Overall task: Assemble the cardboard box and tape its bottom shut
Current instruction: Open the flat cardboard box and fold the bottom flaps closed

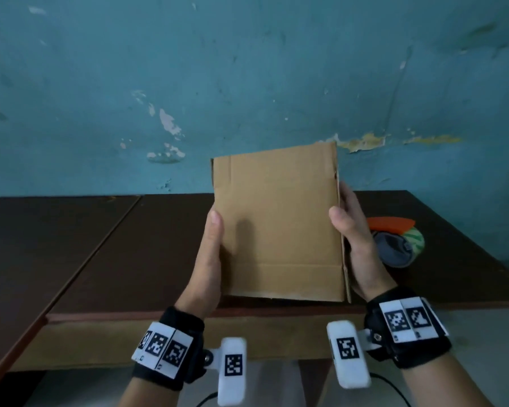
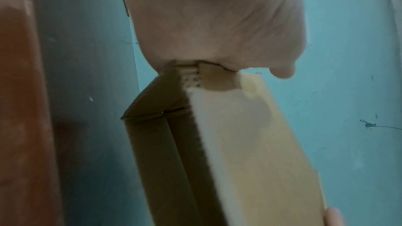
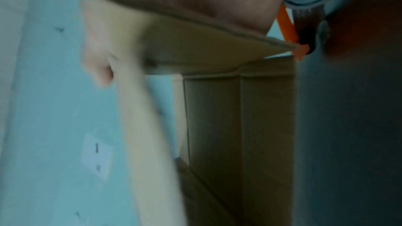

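Cardboard, brown, corrugated: one flattened rectangular box blank [image 1: 276, 224], held upright over the near edge of the dark brown wooden table [image 1: 100, 245], its broad face toward the person and creased flap lines across top and bottom. Left hand [image 1: 209, 259] clamps the left edge, thumb on the near face, the other fingers hidden behind; right hand [image 1: 354, 239] clamps the right edge likewise, thumb forward and fingers wrapped round the back. The left wrist view shows the two layers starting to part at the fold. Handling, by judgement: light, stiff across the panels, yielding only along the scored creases, dry and not slippery, liable to dent at corners; best taken at opposite side edges and pushed inward to square it. One tape dispenser with orange blade guard and greenish roll [image 1: 397, 242] lies on the table just right of the right hand. Count: one box, one dispenser, two hands.
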{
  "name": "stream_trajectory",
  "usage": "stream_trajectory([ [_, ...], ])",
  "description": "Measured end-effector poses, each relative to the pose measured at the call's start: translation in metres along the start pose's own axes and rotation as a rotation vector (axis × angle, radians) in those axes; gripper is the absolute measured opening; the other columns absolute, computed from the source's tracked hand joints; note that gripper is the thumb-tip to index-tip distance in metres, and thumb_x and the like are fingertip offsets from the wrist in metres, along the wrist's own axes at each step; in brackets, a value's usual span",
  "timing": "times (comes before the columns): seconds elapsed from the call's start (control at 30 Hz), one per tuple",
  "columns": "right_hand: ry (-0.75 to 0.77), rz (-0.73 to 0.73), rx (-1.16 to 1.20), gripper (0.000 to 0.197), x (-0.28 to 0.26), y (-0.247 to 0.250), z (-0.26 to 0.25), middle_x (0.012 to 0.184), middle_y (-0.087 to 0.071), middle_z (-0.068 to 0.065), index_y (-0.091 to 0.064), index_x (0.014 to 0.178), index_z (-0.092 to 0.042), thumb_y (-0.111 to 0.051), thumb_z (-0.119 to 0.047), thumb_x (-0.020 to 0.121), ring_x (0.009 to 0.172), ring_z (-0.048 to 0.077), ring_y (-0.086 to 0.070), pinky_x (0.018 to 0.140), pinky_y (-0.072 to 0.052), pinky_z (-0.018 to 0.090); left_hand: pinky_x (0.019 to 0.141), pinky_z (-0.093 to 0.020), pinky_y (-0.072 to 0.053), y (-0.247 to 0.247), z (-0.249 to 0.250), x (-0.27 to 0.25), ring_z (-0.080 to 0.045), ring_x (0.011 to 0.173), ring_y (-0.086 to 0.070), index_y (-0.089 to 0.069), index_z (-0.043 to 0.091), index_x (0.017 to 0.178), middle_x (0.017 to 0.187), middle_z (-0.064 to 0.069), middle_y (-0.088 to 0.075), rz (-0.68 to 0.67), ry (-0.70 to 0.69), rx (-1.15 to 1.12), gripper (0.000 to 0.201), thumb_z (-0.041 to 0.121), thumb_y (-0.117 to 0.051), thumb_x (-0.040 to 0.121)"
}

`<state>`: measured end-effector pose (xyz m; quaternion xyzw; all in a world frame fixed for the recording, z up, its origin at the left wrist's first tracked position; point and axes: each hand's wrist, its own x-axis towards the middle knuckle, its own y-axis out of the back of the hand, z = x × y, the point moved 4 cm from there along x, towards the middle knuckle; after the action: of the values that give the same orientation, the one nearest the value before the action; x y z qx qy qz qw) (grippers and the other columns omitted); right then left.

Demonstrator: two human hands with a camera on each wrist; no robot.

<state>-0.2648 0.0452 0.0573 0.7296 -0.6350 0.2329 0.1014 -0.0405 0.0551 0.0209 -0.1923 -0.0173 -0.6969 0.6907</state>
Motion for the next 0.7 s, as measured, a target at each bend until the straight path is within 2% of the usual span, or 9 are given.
stream_trajectory([
  [0.07,0.034,-0.042,-0.017,0.080,0.000,0.006,0.000,0.150,-0.056,0.000,-0.034,0.157,-0.020,-0.066,-0.024,0.084,0.137,0.017,-0.055,0.109,-0.048,0.040,0.087,-0.026,-0.059,-0.001,0.004,0.001,-0.012,0.116,-0.071,-0.066,0.028,0.130,0.120,0.005,-0.078,0.038,0.067,-0.069,0.064,0.065,-0.021,0.102],
  [0.13,0.045,-0.071,0.005,0.080,-0.001,0.011,0.003,0.151,-0.055,0.002,-0.034,0.157,-0.018,-0.059,-0.009,0.082,0.139,0.019,-0.053,0.112,-0.046,0.040,0.073,-0.021,-0.061,-0.003,0.005,0.002,-0.007,0.098,-0.077,-0.070,0.029,0.115,0.104,0.006,-0.082,0.017,0.065,-0.082,0.065,0.061,-0.015,0.105],
  [0.3,-0.031,-0.033,0.169,0.074,-0.007,0.007,0.011,0.128,-0.069,0.014,-0.045,0.148,-0.003,-0.048,-0.003,0.074,0.119,0.029,-0.066,0.094,-0.057,0.037,0.082,-0.025,-0.060,-0.005,0.007,0.002,-0.005,0.104,-0.074,-0.063,0.031,0.124,0.110,0.009,-0.080,0.096,0.003,0.020,0.062,0.070,-0.020,0.102],
  [0.37,-0.065,-0.010,0.236,0.067,-0.009,0.002,0.013,0.124,-0.069,0.019,-0.050,0.144,-0.002,-0.055,-0.013,0.078,0.115,0.034,-0.067,0.097,-0.056,0.048,0.098,-0.035,-0.056,-0.004,0.007,0.004,-0.014,0.123,-0.065,-0.057,0.041,0.133,0.131,0.003,-0.069,0.118,-0.082,0.064,0.068,0.086,-0.037,0.087],
  [0.43,-0.090,0.026,0.282,0.075,-0.009,-0.003,0.014,0.128,-0.067,0.021,-0.051,0.142,-0.004,-0.073,-0.033,0.077,0.118,0.037,-0.065,0.099,-0.054,0.052,0.109,-0.046,-0.048,-0.002,0.008,0.006,-0.021,0.132,-0.057,-0.054,0.052,0.132,0.141,-0.001,-0.059,0.117,-0.145,0.092,0.069,0.093,-0.045,0.078],
  [0.47,-0.102,0.055,0.277,0.085,-0.009,-0.005,0.014,0.131,-0.065,0.023,-0.052,0.142,-0.003,-0.080,-0.045,0.073,0.121,0.039,-0.064,0.098,-0.055,0.052,0.110,-0.048,-0.047,-0.001,0.008,0.007,-0.023,0.132,-0.056,-0.053,0.050,0.133,0.142,-0.003,-0.057,0.100,-0.168,0.097,0.069,0.092,-0.046,0.078],
  [0.53,-0.084,0.113,0.244,0.100,-0.008,-0.006,0.010,0.134,-0.064,0.024,-0.052,0.142,-0.003,-0.079,-0.066,0.069,0.125,0.039,-0.062,0.097,-0.056,0.050,0.104,-0.044,-0.052,-0.002,0.009,0.005,-0.024,0.130,-0.058,-0.053,0.045,0.135,0.141,-0.005,-0.059,0.073,-0.184,0.072,0.075,0.092,-0.051,0.076],
  [0.63,0.022,0.184,0.210,0.105,-0.006,-0.002,0.004,0.123,-0.074,-0.001,-0.050,0.144,-0.013,-0.069,-0.082,0.065,0.116,0.016,-0.070,0.086,-0.059,0.029,0.092,-0.036,-0.058,-0.009,0.004,0.001,-0.030,0.125,-0.063,-0.053,0.026,0.142,0.137,-0.014,-0.063,0.040,-0.112,-0.014,0.099,0.092,-0.061,0.068],
  [0.7,0.084,0.213,0.132,0.107,-0.003,0.004,0.004,0.132,-0.069,-0.009,-0.040,0.152,-0.019,-0.062,-0.084,0.070,0.126,0.011,-0.063,0.099,-0.054,0.031,0.092,-0.040,-0.059,-0.014,-0.002,-0.001,-0.036,0.126,-0.062,-0.048,0.016,0.147,0.138,-0.020,-0.062,0.023,-0.092,-0.048,0.109,0.090,-0.063,0.068],
])
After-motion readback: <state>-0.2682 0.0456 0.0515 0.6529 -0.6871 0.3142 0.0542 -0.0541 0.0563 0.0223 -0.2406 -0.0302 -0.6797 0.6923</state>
